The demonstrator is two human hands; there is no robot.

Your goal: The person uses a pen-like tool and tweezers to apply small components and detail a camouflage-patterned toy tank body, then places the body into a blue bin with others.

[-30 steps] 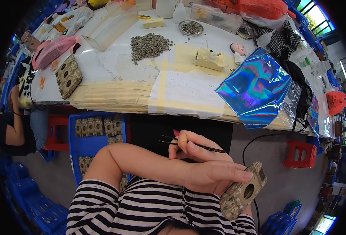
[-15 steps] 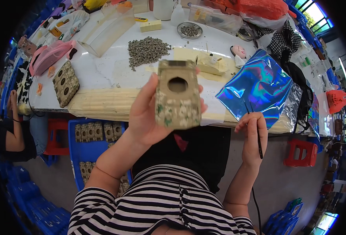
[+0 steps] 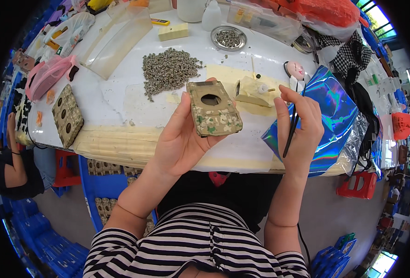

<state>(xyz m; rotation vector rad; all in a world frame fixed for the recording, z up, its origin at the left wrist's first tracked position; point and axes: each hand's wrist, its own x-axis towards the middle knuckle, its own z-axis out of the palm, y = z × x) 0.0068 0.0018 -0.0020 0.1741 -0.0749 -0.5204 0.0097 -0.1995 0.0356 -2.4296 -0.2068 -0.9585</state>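
My left hand grips a camouflage-patterned hull, like the body of a toy tank, by its sides above the table's front edge. Its top face, with one large round hole, is turned toward me and slightly tilted. To the right, apart from the hull, my right hand is closed around black tweezers, which slant upward through the fingers; their tips are hard to make out. Beyond the hull lies a heap of small grey metal parts. A small bottle sits in a cream block near the right hand.
A camouflage panel with several holes lies at left, beside a pink pouch. A metal dish holds more small parts. Shiny blue film covers the right side. Below the table, a blue tray carries similar hulls. A person sits far left.
The hull has tipped and turned slightly in my left hand. My right hand has risen from the table's front edge and come in over the tabletop with the tweezers.
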